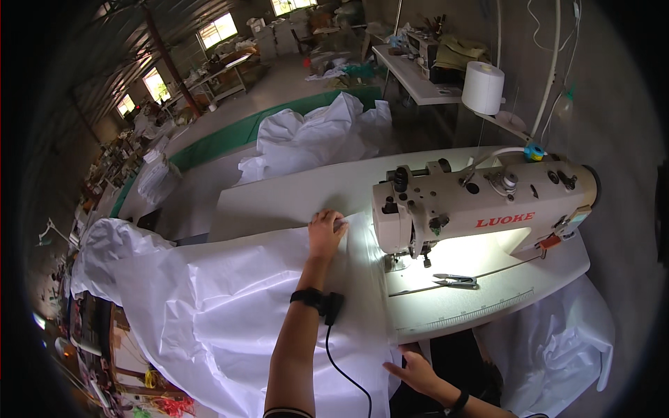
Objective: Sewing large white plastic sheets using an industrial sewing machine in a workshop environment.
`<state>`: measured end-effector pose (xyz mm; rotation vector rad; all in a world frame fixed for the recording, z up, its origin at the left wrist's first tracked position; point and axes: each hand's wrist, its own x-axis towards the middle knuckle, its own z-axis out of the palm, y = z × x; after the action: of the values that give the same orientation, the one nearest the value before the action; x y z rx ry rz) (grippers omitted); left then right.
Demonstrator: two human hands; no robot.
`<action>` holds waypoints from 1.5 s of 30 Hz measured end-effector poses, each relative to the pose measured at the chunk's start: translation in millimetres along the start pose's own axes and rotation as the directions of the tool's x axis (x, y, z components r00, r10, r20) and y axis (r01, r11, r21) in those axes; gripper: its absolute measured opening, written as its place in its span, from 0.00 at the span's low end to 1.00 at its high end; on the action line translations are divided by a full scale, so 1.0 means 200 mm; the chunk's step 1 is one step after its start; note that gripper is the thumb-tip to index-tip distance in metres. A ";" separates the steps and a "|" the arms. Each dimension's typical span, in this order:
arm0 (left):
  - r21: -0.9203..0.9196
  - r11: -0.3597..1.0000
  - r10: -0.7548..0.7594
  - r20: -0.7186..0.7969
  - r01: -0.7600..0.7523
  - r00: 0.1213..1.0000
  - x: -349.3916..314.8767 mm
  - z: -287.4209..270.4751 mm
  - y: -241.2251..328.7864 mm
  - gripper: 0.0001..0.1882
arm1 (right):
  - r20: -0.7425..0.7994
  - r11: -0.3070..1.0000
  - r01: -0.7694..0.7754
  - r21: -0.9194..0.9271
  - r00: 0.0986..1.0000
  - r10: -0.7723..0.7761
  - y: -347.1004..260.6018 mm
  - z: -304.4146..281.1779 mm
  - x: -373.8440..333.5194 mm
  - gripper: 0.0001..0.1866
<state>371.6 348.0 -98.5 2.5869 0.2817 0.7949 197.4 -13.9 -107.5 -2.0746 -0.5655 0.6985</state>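
A large white sheet of thin, creased material (230, 299) lies over the left of the sewing table and hangs down towards me. My left hand (326, 233) is closed on its far edge, fingers bent over it, just left of the sewing machine's needle area. Lower down, by the sheet's right-hand edge, my right hand (418, 373) has its thumb and fingers apart, the thumb reaching onto the material. The pale sewing machine (481, 205) stands to the right with its lamp lit; the sheet's edge runs alongside the presser foot (397, 262).
Thread snips (456, 281) lie on the machine bed. A white thread cone (483, 88) stands behind the machine. More white material is heaped beyond the table (313, 136) and hangs at the lower right (557, 348). A side table (418, 80) holds clutter.
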 end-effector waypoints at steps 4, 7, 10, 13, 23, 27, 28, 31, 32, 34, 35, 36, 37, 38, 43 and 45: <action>0.049 0.999 0.022 0.023 -0.023 0.999 -0.03 -0.03 0.05 0.13 | -0.033 0.962 0.223 0.160 0.975 -0.221 -0.11 0.03 0.07 0.23; 0.076 0.996 0.043 0.028 -0.045 0.999 -0.12 -0.06 0.17 0.12 | 0.058 0.901 0.277 0.333 0.948 -0.313 -0.10 -0.06 -0.02 0.20; 0.061 0.997 0.032 0.091 -0.038 0.995 -0.34 -0.07 0.38 0.12 | 0.527 0.995 0.088 -0.047 0.848 -0.051 0.06 -0.23 -0.24 0.20; 0.064 0.998 -0.008 0.041 0.005 0.999 -0.51 -0.05 0.57 0.11 | 0.518 0.997 -0.082 0.017 0.853 0.061 0.23 -0.35 -0.32 0.26; 0.111 0.969 0.230 -0.065 -0.222 0.971 -0.61 -0.14 0.75 0.11 | -0.009 0.803 -0.005 0.597 1.000 0.013 0.21 -0.06 -0.04 0.16; 0.087 0.947 0.311 0.015 -0.311 0.950 -0.63 -0.15 0.78 0.10 | -0.065 0.825 0.061 0.561 0.997 -0.029 0.22 -0.07 -0.08 0.14; 0.102 0.946 0.306 0.029 -0.307 0.952 -0.62 -0.15 0.78 0.10 | -0.052 0.814 0.079 0.575 0.997 -0.060 0.21 -0.07 -0.08 0.14; 0.096 0.971 0.211 0.075 -0.217 0.975 -0.58 -0.13 0.77 0.09 | -0.079 0.823 0.079 0.562 0.996 -0.042 0.19 -0.08 -0.09 0.15; 0.065 0.984 0.161 0.097 -0.168 0.982 -0.56 -0.13 0.77 0.09 | -0.097 0.837 0.088 0.539 0.994 -0.042 0.18 -0.08 -0.09 0.15; 0.033 0.992 0.115 0.122 -0.120 0.986 -0.53 -0.11 0.75 0.08 | -0.119 0.851 0.097 0.516 0.992 -0.041 0.16 -0.08 -0.10 0.16; 0.013 0.994 0.103 0.141 -0.106 0.985 -0.52 -0.10 0.75 0.07 | -0.127 0.855 0.095 0.510 0.991 -0.034 0.15 -0.08 -0.10 0.17; -0.013 0.995 0.098 0.143 -0.097 0.985 -0.52 -0.10 0.74 0.07 | -0.135 0.859 0.092 0.504 0.990 -0.027 0.14 -0.08 -0.10 0.17; -0.009 0.996 0.094 0.163 -0.093 0.982 -0.51 -0.09 0.74 0.07 | -0.139 0.858 0.091 0.505 0.990 -0.024 0.14 -0.08 -0.10 0.17; -0.020 0.994 0.113 0.149 -0.111 0.982 -0.51 -0.09 0.73 0.07 | -0.137 0.869 0.084 0.487 0.990 -0.019 0.14 -0.08 -0.10 0.17; -0.018 0.987 0.160 0.104 -0.159 0.982 -0.51 -0.08 0.72 0.07 | -0.124 0.866 0.064 0.495 0.992 -0.002 0.17 -0.07 -0.06 0.18; -0.025 0.990 0.141 0.134 -0.139 0.981 -0.50 -0.08 0.71 0.07 | -0.095 0.917 -0.003 0.398 0.994 0.045 0.17 -0.06 -0.06 0.18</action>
<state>290.2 195.4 -72.8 2.6537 0.0526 0.6609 202.3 -46.6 -127.0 -1.7256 -0.3080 0.6551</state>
